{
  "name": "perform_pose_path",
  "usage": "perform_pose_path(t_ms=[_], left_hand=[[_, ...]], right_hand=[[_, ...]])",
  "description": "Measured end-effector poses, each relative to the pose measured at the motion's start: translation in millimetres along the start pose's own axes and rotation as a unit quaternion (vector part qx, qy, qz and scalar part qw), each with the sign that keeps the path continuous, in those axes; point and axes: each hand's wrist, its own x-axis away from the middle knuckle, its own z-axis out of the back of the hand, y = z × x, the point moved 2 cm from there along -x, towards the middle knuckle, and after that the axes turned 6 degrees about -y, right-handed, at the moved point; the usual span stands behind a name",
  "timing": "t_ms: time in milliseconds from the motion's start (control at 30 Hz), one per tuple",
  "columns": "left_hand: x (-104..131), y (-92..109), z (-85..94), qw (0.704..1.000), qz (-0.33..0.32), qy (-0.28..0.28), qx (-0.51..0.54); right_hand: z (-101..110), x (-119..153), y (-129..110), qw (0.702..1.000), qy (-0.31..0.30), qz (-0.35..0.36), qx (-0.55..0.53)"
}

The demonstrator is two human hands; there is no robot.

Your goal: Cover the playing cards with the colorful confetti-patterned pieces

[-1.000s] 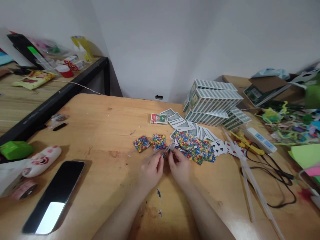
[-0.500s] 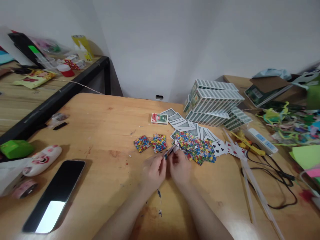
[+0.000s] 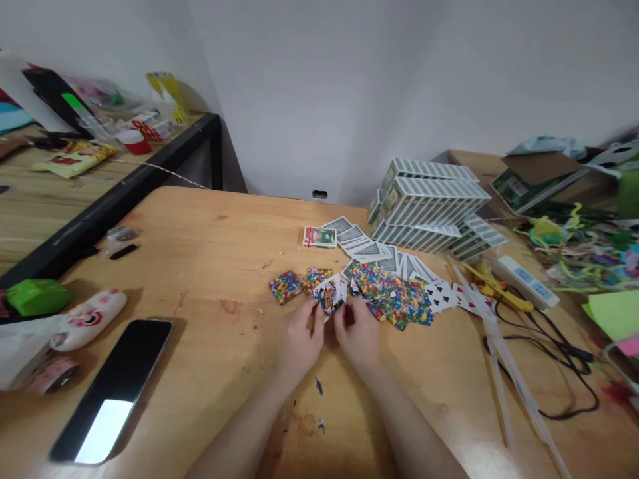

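Observation:
Small playing cards (image 3: 329, 293) are held face up between my two hands, slightly fanned, a picture card on the left. My left hand (image 3: 302, 336) pinches their lower left edge. My right hand (image 3: 358, 331) grips them at the right, its fingers curled. Just beyond the cards lies a colourful-backed pile (image 3: 315, 276), partly covered by them. Another small colourful pile (image 3: 285, 287) is further left. To the right spreads a larger heap of colourful cards (image 3: 394, 293), beside face-up cards (image 3: 440, 295). Grey-backed cards (image 3: 367, 246) fan out behind.
A red and green card box (image 3: 320, 237) lies behind the piles. Striped boxes (image 3: 432, 201) are stacked at the back right. A phone (image 3: 112, 392) lies left; clear strips (image 3: 514, 372), a black cable and a power strip (image 3: 528, 281) are at the right.
The held cards have turned from nearly edge-on to face up and spread out, now covering part of the colourful pile behind. My left hand has shifted slightly left, away from my right.

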Motion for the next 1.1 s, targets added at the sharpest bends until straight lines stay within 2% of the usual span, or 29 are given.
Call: perform_pose_path(t_ms=[67, 100, 233, 400, 533, 633, 867, 1100], left_hand=[[-4.1, -4.8, 0.1, 0.998, 0.029, 0.005, 0.056], [-6.0, -7.4, 0.2, 0.995, 0.042, 0.006, 0.09], [-10.1, -12.6, 1.5, 0.976, 0.075, -0.017, 0.202], [-6.2, -4.2, 4.5, 0.961, 0.067, -0.107, 0.247], [-3.1, -3.4, 4.0, 0.948, 0.082, -0.131, 0.279], [-2.0, -7.1, 1.7, 0.934, 0.101, -0.15, 0.308], [-1.2, -11.6, -1.4, 0.921, 0.111, -0.167, 0.334], [-3.0, -9.4, -2.0, 0.918, 0.112, -0.174, 0.339]], right_hand=[[2.3, -2.7, 0.4, 0.99, -0.037, -0.01, -0.133], [3.1, -4.2, 0.5, 0.977, -0.06, -0.017, -0.206], [1.4, -9.0, 2.0, 0.888, -0.131, -0.081, -0.433], [-5.7, -5.3, 7.3, 0.823, -0.178, -0.23, -0.488], [-10.4, 3.5, 4.6, 0.782, -0.231, -0.252, -0.521], [-12.7, 9.0, 1.9, 0.788, -0.25, -0.228, -0.514], [-4.7, 9.3, -3.6, 0.888, -0.179, -0.148, -0.397], [-2.1, 8.4, -5.2, 0.903, -0.177, -0.131, -0.369]])
